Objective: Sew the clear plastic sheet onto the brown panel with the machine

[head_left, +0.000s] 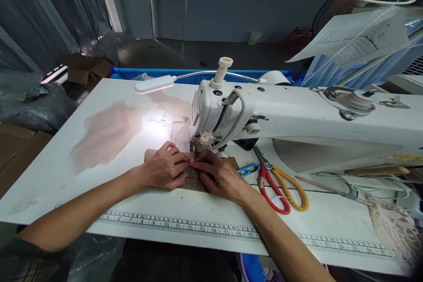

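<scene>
A white sewing machine (297, 114) stands on a white table (66, 172). Under its needle lies a small brown patterned fabric piece (193, 181). My left hand (163, 169) rests on the fabric's left side, fingers curled and pressing it down. My right hand (220, 176) presses the right side, its fingertips pinched together just in front of the presser foot (196, 146). Both hands meet at the fabric's middle.
Red and yellow handled scissors (280, 185) and a blue thread snip (248, 169) lie right of my right hand. Sheer pink fabric (105, 134) lies at the left. A gooseneck lamp (155, 83) lights the needle area. A ruler strip (185, 225) runs along the front edge.
</scene>
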Available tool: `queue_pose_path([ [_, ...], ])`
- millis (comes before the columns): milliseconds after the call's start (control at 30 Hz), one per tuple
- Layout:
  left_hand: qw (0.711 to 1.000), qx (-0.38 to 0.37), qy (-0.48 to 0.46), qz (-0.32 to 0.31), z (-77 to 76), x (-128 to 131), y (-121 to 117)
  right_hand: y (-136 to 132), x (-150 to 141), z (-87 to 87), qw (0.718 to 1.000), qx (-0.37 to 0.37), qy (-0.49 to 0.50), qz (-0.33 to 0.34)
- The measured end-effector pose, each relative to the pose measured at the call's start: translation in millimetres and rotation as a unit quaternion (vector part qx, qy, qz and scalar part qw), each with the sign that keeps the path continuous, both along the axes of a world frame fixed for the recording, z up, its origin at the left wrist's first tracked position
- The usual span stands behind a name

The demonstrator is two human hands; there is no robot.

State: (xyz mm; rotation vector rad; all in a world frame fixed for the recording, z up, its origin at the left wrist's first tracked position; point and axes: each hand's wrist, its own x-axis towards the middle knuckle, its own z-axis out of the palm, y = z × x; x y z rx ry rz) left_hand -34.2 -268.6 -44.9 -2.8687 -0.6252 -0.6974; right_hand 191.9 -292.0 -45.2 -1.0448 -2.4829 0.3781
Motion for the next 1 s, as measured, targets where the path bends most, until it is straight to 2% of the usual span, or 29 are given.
queue_pose_path([
  [300,1.0,0.01,0.024,0.0,0.3,-2,5,-5,-6,-5.2,0.998,0.047,-0.039,-0.018],
  [433,1.0,0.003,0.002,0.001,-1.0,-1,7,-3,-4,-7.2,0.999,0.028,-0.038,-0.024],
  [633,0.998,0.011,-0.036,0.049,-4.8,4,7,-2,-2,-6.7,0.999,0.005,-0.016,-0.027],
  [867,0.997,0.042,-0.042,0.041,-9.5,5,7,-1,-3,1.4,0.989,-0.059,0.089,-0.098],
  [1000,0.998,0.042,-0.027,0.047,-10.5,5,7,-2,-9,-1.7,0.992,-0.054,0.079,-0.085],
])
